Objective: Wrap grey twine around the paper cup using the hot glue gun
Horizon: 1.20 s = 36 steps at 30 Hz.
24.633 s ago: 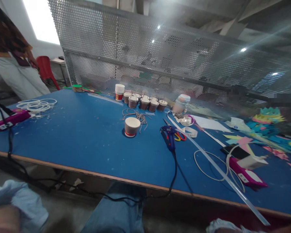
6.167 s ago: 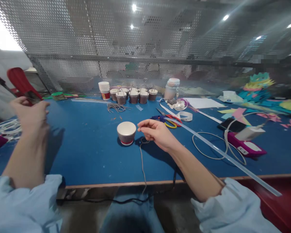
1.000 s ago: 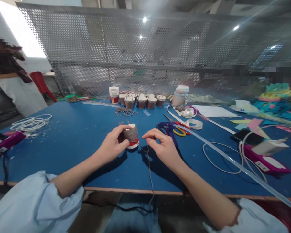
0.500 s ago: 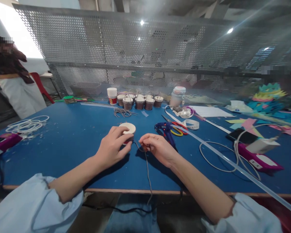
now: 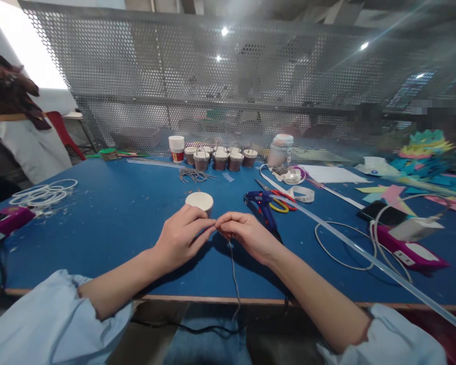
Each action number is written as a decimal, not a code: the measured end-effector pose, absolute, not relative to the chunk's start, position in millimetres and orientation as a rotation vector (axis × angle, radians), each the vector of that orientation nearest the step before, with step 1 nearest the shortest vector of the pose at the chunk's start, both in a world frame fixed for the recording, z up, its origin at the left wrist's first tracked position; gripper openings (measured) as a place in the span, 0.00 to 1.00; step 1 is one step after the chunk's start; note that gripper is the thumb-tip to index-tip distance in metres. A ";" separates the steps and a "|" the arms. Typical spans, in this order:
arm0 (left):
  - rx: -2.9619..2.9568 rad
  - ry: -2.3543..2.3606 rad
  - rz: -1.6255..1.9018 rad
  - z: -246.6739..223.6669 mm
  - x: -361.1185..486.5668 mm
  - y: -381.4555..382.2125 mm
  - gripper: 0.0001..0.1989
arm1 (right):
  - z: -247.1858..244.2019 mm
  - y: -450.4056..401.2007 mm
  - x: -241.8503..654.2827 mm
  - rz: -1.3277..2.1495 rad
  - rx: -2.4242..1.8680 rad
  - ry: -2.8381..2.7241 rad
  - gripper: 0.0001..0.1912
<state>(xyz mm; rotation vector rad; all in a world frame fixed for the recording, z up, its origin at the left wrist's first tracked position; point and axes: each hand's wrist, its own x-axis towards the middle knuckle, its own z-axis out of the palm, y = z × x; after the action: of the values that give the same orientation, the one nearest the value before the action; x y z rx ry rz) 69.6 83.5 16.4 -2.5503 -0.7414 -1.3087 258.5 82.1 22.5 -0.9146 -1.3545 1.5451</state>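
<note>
Both my left hand (image 5: 180, 233) and right hand (image 5: 250, 236) meet at the near right of the upright paper cup (image 5: 199, 201); the right pinches the grey cord (image 5: 234, 276), probably to steady it, while the left's grip I cannot tell

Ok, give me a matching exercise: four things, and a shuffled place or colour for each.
1. long gray cord
2. glue gun
3. stacked paper cups
4. white cable

A. white above, red below
B. toward the left end of the table
C. blue
D. hanging below the right hand

Pairs: 1-D, 2-C, 3-A, 4-B
</note>
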 end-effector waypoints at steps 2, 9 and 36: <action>-2.559 -0.739 -1.313 16.8 69.8 83.1 0.05 | 21.9 82.3 258.1 1.564 -0.913 -1.339 0.05; -2.544 -0.769 -1.349 19.3 69.6 80.2 0.05 | 22.0 83.1 257.9 1.686 -0.841 -1.258 0.06; -2.381 -0.293 -1.176 18.2 73.4 77.2 0.11 | 16.8 67.9 242.3 2.074 -0.757 -1.087 0.12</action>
<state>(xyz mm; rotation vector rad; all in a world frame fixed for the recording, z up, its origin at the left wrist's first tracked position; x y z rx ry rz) 73.4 77.2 18.2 -2.3808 -0.2930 -1.1758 242.3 67.9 16.8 -0.7572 -1.0870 2.0743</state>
